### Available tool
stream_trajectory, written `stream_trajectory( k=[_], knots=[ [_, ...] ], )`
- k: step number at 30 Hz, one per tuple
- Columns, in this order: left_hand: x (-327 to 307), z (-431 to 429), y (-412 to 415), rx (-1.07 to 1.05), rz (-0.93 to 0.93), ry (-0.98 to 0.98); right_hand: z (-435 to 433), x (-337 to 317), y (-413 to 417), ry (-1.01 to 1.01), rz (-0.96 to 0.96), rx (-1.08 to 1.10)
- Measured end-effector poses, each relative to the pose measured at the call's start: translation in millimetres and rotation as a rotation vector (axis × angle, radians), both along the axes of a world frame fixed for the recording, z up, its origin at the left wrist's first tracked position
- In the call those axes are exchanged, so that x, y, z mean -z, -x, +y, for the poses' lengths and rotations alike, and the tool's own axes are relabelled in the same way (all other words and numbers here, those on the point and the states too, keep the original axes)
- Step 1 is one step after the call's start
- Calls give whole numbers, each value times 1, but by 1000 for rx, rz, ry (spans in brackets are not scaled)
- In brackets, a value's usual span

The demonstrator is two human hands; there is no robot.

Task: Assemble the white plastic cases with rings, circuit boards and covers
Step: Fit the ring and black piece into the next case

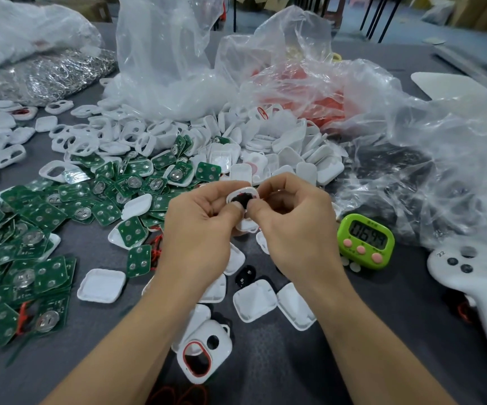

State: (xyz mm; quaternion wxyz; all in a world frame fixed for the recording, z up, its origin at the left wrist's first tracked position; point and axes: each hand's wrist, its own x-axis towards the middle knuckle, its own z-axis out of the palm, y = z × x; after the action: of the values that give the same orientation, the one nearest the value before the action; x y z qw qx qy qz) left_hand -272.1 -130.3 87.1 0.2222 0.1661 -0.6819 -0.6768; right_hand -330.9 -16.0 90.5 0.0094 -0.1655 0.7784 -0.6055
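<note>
Operator: Parts supply?

Manual: At left, green square circuit boards lie heaped.

Operator: Grip?

Manual: Left hand, fingers curled, pinches the white rounded plastic case, held in mid-frame. Right hand pinches its other edge, thumb on the dark insert. Recommended: press evenly with both thumbs, case level, until the insert appears flush.

Only the person's arms show, both bare. The left forearm fills the lower left of the frame and the right forearm the lower right, uncovered right up to the wrists. The left hand and right hand are bare too, with knuckles and tendons showing on their backs and thumbnails cut short.
</note>
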Motion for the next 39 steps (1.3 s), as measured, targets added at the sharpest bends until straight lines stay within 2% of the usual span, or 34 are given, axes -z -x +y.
stream_trajectory(
  k=[5,9,12,16,22,27,31,35,39],
  knots=[
    [-1,-1,0,-33,-37,13,-1,2,1,-42,9,-41],
    [-4,-5,-2,34,-57,-109,0,2,1,-28,6,-73],
    [-6,-8,-1,56,-96,-119,0,3,3,-33,-43,-104],
    [-6,-9,1,13,-127,-66,1,2,5,-19,-92,-122],
    [-5,-5,1,-92,-157,9,-3,7,-2,-117,38,-66],
    [-4,0,-2,-127,-151,206,-4,7,1,-77,-36,-79],
    [-9,-1,-3,2,-112,149,2,4,7,-55,-92,-63],
    [-4,-3,0,-103,-131,270,1,1,2,-46,-65,-89],
    [-5,1,-4,-179,-99,258,-2,1,-4,-63,29,-68]
  ],
)
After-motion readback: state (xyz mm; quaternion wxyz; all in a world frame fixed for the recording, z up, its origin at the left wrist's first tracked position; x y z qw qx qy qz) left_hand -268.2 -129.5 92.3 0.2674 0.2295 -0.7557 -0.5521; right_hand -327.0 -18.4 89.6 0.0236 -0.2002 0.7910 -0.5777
